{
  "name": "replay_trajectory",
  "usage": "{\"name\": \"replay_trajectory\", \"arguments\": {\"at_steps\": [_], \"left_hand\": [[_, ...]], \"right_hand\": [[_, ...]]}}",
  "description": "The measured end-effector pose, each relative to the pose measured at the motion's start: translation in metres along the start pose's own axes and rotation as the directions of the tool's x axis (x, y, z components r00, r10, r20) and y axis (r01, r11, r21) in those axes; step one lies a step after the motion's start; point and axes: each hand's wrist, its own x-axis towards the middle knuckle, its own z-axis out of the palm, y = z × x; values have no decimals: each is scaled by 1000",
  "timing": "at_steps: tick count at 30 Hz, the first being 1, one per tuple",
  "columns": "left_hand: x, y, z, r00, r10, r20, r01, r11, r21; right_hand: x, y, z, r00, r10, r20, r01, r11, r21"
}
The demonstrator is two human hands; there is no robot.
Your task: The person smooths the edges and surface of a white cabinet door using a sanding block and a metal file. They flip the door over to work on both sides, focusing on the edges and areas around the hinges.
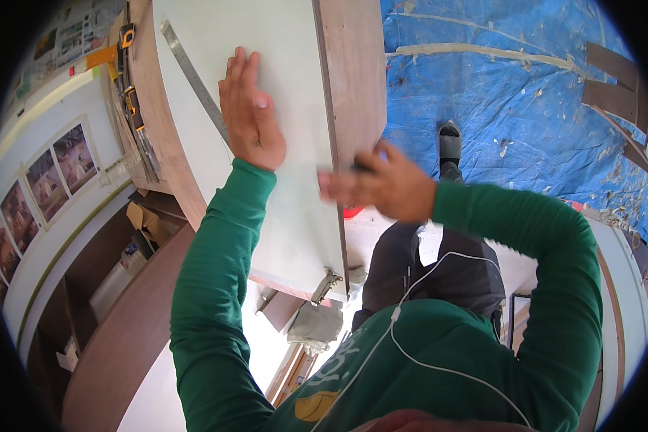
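Note:
A white panel (288,209) with a dark edge strip lies in front of me on a wooden surface. My left hand (250,119) rests flat on it, fingers stretched out and holding nothing. Beside that hand, a metal ruler (191,78) lies aslant, its lower end reaching to the wrist. My right hand (389,183) is at the panel's right edge, smeared by motion. A small dark object (362,164) shows between its thumb and fingers; its kind is too blurred to name. A metal cabinet hinge (327,285) is fixed near the panel's near end.
Blue sheeting (504,93) covers the floor at the right, with brown board pieces (615,86) at its far edge. Several tools, among them an orange-and-black tape measure (127,34), lie along the left. Open shelving (86,302) stands at the lower left. A white cable (446,258) hangs across my front.

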Motion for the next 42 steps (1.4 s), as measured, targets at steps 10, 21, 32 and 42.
{"name": "replay_trajectory", "arguments": {"at_steps": [10,21,32,42], "left_hand": [[-2,0,-3,1000,-19,-1,19,999,25],[1,1,-2,1000,-14,-9,14,1000,1],[-4,4,-8,996,-83,28,83,996,30],[-1,5,-5,995,-88,43,86,995,42]], "right_hand": [[60,48,-47,987,150,-57,-160,949,-271],[105,123,-77,967,73,-243,-177,881,-439],[63,68,-61,989,70,131,-27,951,-307],[103,131,-29,922,103,-373,-154,982,-110]]}}
